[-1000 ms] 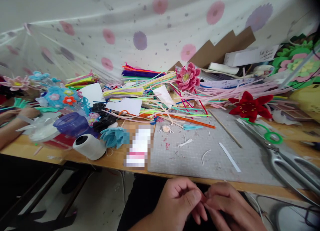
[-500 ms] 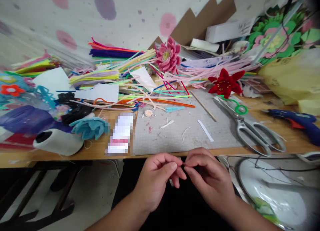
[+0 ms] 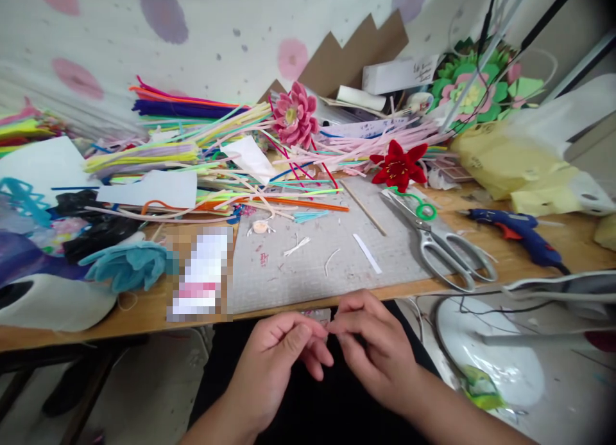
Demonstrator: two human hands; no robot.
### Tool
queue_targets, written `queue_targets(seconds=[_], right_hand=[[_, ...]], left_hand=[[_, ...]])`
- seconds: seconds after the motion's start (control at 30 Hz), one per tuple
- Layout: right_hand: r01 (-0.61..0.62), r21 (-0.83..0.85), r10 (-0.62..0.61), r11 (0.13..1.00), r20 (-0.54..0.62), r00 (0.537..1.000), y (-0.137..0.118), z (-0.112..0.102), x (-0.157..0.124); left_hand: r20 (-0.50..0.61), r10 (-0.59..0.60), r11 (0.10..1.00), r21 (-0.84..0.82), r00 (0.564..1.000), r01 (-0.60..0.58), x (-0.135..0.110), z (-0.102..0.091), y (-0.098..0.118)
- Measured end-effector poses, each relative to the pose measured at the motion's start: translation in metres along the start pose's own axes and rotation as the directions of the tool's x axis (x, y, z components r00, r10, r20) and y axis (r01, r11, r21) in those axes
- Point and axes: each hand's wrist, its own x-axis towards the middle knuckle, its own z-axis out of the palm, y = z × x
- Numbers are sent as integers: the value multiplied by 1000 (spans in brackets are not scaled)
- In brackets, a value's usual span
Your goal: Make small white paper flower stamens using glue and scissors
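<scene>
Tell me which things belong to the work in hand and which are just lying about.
At work:
left hand
right hand
anything pinched between them is too small to make out

Untouched, seemingly just lying about:
scissors
glue gun
wooden stick
white strip
red flower

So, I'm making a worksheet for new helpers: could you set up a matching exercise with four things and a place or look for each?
1. scissors
2. left hand
3. glue gun
4. thread roll

A. blue with an orange trigger
B. toward the left end of the table, near its front edge
C. above the dark lap, fingertips close to the right hand
D. silver handles, a green loop by the blades

Pairs: 1-D, 2-C, 3-A, 4-B
</scene>
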Motion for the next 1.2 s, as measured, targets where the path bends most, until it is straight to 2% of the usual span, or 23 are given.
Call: queue_targets(seconds=[0.1,0.17,0.27,0.37,0.5,0.63,0.77,0.87,0.93,1.03,1.2], right_hand=[[-118,103,124,988,-51,991,2,-1,-1],[-227,205,240,952,-43,970,3,1,-2],[-348,315,366,883,4,931,6,6,-4],[-374,356,390,856,28,920,5,10,-3],[-327,297,339,897,11,941,0,11,1],[-219,223,230,950,-26,973,-3,13,5],[-62,-36,59,997,-66,996,-1,15,5],[46,-237,-59,971,-51,997,0,16,2],[88,-286,-105,954,-45,993,1,16,0],[112,-289,-130,951,-43,991,2,16,-1],[73,-252,-81,965,-21,997,4,16,-1]], left_hand=[[-130,49,998,-43,990,-55,2,3,5],[-178,71,997,-29,982,-77,2,3,6],[-185,84,997,13,979,-83,1,2,4],[-177,92,996,20,980,-89,-1,1,2],[-132,80,996,-25,988,-84,-1,3,2],[-119,54,993,-97,991,-66,0,4,1],[-101,57,995,-72,993,-65,0,3,-2],[-84,65,997,-32,994,-68,-1,4,-4],[-76,63,998,-21,995,-65,-1,4,-5],[-76,69,997,-12,995,-70,-1,3,-8],[-102,100,995,2,990,-101,-2,4,-9]])
